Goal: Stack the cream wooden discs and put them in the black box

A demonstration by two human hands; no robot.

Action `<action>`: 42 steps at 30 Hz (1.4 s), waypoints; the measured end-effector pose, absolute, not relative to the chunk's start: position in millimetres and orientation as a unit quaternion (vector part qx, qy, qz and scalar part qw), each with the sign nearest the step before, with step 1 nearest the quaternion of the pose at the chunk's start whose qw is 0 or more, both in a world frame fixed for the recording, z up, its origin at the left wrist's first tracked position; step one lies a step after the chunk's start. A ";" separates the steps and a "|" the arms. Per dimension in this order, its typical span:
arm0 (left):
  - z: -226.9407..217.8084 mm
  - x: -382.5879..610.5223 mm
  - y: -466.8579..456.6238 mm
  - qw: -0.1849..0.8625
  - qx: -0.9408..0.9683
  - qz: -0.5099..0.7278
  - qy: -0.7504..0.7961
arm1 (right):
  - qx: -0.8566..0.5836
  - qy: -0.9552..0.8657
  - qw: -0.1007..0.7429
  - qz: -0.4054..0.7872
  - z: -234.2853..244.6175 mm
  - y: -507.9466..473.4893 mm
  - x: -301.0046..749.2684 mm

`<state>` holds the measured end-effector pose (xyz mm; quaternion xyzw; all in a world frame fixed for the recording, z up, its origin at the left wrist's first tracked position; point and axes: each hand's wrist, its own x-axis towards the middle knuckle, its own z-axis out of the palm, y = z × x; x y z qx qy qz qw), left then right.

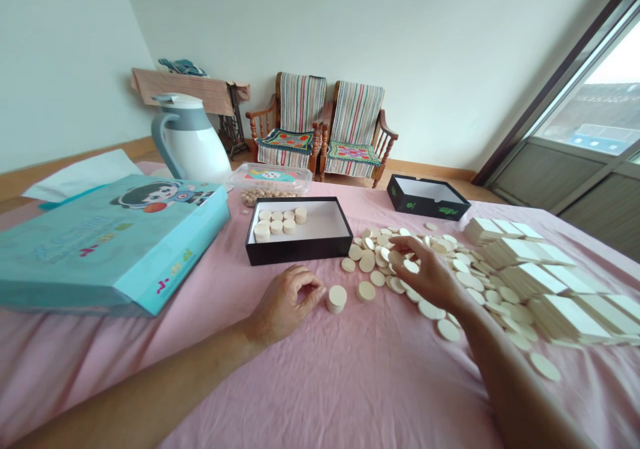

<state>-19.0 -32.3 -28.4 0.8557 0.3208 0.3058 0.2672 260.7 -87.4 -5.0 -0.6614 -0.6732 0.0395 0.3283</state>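
My left hand (284, 302) rests on the pink tablecloth (350, 382), fingers curled together, just left of a short stack of round wooden discs (337, 298); nothing shows inside the fingers. My right hand (425, 272) reaches into a scattered pile of pale wooden discs (465, 282), its fingertips pinching one disc near the pile's left side. Behind the hands a black box (299, 249) with a white inside holds several small stacks of discs (280, 221) at its left end.
A light-blue gift bag (110, 242) lies at the left. Behind it stand a white jug (187, 139) and a clear plastic tub (270, 181). A second black tray (427, 197) sits at the back. Rows of pale flat blocks (545, 279) line the right.
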 end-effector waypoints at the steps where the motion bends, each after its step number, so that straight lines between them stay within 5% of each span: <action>1: -28.6 -19.1 -32.3 0.267 0.856 0.303 0.321 | -0.654 -0.682 0.324 0.048 0.4 -92.5 254.0; 17: -28.6 -18.1 -31.1 0.265 0.859 0.297 0.323 | -0.553 -0.786 0.255 0.104 2.6 -107.2 213.3; 26: -27.5 -18.2 -31.9 0.263 0.860 0.296 0.322 | -0.633 -0.705 0.316 0.052 -1.4 -99.8 244.4; 42: -27.1 -18.0 -32.2 0.258 0.862 0.299 0.319 | -0.615 -0.772 0.156 0.048 -13.2 -94.7 236.8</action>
